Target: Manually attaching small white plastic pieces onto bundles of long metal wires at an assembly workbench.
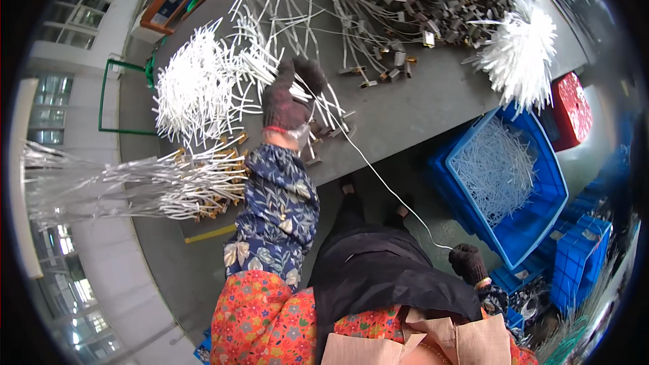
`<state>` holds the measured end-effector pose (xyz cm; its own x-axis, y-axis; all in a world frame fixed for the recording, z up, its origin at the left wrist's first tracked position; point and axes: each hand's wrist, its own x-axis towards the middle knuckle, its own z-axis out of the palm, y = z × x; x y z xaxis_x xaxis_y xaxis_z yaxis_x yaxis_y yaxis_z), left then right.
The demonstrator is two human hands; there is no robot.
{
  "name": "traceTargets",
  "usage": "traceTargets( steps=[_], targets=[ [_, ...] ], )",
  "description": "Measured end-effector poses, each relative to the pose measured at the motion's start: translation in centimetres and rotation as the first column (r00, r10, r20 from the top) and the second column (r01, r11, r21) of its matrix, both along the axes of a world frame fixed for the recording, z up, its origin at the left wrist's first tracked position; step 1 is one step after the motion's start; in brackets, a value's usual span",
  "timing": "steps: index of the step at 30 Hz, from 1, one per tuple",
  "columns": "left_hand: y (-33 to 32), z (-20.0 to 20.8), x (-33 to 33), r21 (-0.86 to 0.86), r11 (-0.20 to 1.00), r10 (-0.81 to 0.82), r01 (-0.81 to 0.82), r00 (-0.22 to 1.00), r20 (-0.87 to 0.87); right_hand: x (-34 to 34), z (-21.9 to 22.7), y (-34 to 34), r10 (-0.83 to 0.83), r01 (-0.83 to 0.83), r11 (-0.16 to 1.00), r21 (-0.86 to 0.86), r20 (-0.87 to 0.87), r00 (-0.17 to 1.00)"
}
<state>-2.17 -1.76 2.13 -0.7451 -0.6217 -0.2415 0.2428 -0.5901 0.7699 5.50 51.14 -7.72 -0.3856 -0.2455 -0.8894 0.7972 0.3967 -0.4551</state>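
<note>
My left hand [289, 98], in a dark knit glove, is closed around a bundle of white cables [260, 61] over the grey table. Below the fist, several cable ends with small metal connectors [332, 127] stick out at the table's near edge. One thin white cable [385, 181] runs from beside my left hand down to the right, over my lap. Its lower end goes into my right hand [468, 263], also gloved and closed, low on the right beside the blue crate. The fingertips of both hands are partly hidden.
A dense heap of white cables [193, 88] lies left on the grey table [433, 88]. Metal connectors [449, 0] pile up at the back; a white bunch [520, 61] hangs over the right corner. A blue crate [553, 206] holds white pieces near a red stool [572, 109].
</note>
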Motion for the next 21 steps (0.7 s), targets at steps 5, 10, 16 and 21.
traceTargets(
  steps=[5, 10, 16, 21],
  targets=[
    [-2.2, 2.2, 0.9, -0.118, 0.984, 0.138, -0.132, 0.989, 0.047, 0.5, 0.0, -0.7, 0.143, -0.142, 0.99, 0.014, -0.162, 0.976],
    [-2.5, 2.3, 1.2, -0.211, 0.974, 0.094, -0.079, 0.994, 0.062, 0.0, 0.0, -0.5, 0.051, -0.051, 0.998, 0.025, -0.028, 0.998],
    [-1.7, 2.1, 0.6, -0.216, 0.975, 0.072, -0.052, 0.994, 0.085, 0.2, 0.2, 0.5, 0.045, -0.043, 0.998, 0.044, -0.046, 0.998],
    [4.4, -3.6, 6.6, -0.694, 0.455, -0.024, 0.558, 0.787, 0.616, -0.6, 0.2, -2.1, 0.461, -0.472, 0.875, 0.109, -0.485, 0.743]
  ],
)
